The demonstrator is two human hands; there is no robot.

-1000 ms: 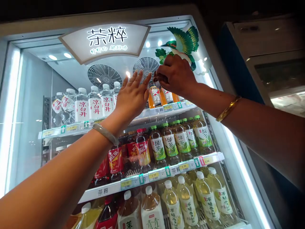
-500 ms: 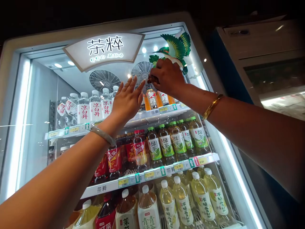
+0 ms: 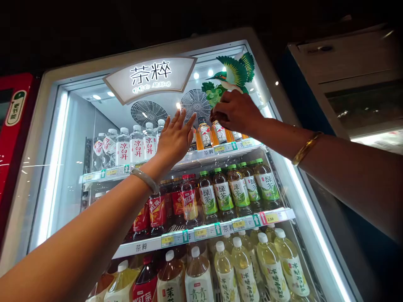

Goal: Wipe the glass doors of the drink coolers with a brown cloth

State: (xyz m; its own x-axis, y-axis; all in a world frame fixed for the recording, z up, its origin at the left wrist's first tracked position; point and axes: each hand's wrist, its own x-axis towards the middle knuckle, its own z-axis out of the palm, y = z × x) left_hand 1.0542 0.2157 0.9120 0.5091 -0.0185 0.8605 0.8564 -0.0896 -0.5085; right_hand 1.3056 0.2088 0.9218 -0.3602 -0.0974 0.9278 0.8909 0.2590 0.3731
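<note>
My left hand (image 3: 176, 137) is open with its fingers spread, seemingly flat against the glass of a lit drinks fridge (image 3: 256, 50). A grey bangle (image 3: 145, 179) circles that wrist. Up and to the right, my right hand (image 3: 237, 111) is closed, its fingers curled and bunched at the glass just below a green bird sticker (image 3: 232, 72). Whatever those fingers hold, if anything, is hidden. A gold bangle (image 3: 307, 149) is on the right wrist. Behind the glass, orange drink bottles (image 3: 205, 135) stand near both hands.
Clear water bottles (image 3: 123, 147) fill the upper shelf's left. Green tea bottles (image 3: 223, 189) and red tea bottles (image 3: 189, 199) stand on the middle shelf, pale yellow bottles (image 3: 269, 266) below. A fan-shaped sign (image 3: 121, 90) is at the top. A red cabinet (image 3: 22, 126) stands left, another cabinet (image 3: 333, 71) right.
My right hand has shifted right along the glass, with its fingers still curled. My left hand keeps nearly the same place on the door. The view has swung left, bringing in the red cabinet.
</note>
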